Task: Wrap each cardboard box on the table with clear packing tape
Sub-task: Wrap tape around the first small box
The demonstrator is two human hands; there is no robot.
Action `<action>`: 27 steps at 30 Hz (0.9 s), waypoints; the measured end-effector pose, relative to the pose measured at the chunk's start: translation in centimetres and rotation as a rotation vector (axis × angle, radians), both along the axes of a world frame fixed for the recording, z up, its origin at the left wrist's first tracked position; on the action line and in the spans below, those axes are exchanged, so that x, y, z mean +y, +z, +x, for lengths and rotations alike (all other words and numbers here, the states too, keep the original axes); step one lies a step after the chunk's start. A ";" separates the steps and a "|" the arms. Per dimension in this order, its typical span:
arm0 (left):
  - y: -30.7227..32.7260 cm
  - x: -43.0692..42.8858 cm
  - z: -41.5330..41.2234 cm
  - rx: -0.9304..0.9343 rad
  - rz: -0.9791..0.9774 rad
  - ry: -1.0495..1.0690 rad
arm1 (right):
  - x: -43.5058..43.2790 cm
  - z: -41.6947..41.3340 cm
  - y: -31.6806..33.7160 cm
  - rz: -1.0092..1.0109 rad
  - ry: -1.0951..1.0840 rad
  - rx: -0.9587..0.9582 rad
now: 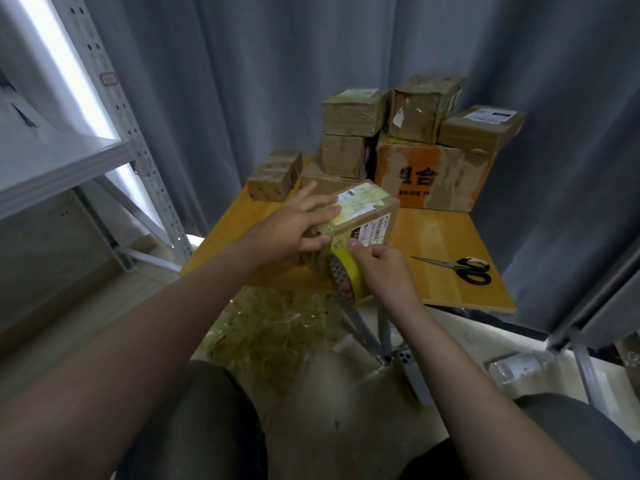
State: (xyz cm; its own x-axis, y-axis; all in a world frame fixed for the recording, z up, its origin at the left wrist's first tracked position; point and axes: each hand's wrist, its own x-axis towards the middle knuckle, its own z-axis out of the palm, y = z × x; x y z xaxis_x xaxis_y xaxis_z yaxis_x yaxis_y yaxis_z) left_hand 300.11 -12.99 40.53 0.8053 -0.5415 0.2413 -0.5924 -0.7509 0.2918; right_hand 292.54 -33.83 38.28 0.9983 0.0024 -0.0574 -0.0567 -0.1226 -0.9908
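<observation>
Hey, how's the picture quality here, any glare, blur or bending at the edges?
Head view: dim, with a blown-out glare strip beside the shelf post; wide-angle bending bows the shelf and curtain toward the edges; forearms look soft near the lens; box, tape roll and scissors look fairly sharp.

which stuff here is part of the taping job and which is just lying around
Job: box under the left hand; tape roll in the right hand; stacked boxes at the back of the table; scissors, likely for cutting tape.
Lying about: crumpled tape pile on the floor; phone; plastic bottle; metal shelf.
</observation>
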 end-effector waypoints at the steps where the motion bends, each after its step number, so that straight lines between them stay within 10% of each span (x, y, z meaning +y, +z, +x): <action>1: 0.0 -0.2 -0.2 -0.025 0.023 -0.037 | 0.0 0.1 -0.1 -0.005 -0.007 -0.001; 9: -0.4 -0.2 -1.0 -0.148 0.195 -0.103 | -0.1 0.0 -0.2 -0.001 0.009 -0.020; 21: -1.4 -1.4 -0.3 0.209 -0.824 0.193 | -1.2 2.4 3.8 0.177 0.167 -0.285; 27: -2.0 -1.1 -0.2 0.294 -0.908 0.382 | 0.9 6.0 2.3 0.052 0.146 -0.342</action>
State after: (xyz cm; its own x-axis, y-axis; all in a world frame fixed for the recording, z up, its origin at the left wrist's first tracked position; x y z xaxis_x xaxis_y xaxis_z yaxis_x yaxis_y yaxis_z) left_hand 299.89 -14.05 38.52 0.9790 0.0520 0.1973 -0.1734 -0.2979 0.9387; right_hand 298.50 -32.97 40.59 0.9486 0.1406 0.2835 0.2932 -0.0535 -0.9545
